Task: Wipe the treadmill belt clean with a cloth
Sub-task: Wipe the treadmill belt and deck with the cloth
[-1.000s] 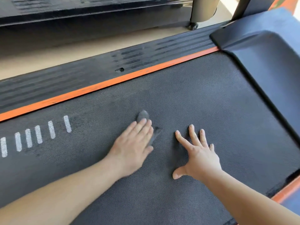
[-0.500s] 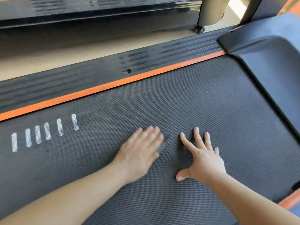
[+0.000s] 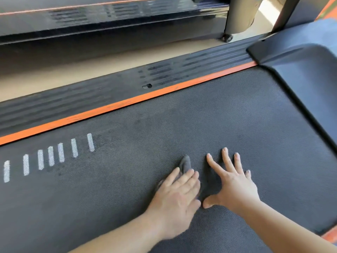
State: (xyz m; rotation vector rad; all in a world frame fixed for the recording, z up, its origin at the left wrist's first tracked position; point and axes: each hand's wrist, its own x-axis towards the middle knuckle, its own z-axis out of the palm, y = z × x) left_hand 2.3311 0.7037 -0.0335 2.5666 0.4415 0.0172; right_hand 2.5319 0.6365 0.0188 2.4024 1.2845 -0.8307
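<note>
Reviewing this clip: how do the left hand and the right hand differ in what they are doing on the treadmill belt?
The left hand presses a dark grey cloth onto the belt; the right hand lies straight on the belt, with no cloth seen under it. The left hand's fingers lie close together; the right hand's fingers are spread wide. Both are flat, palm down, side by side.
</note>
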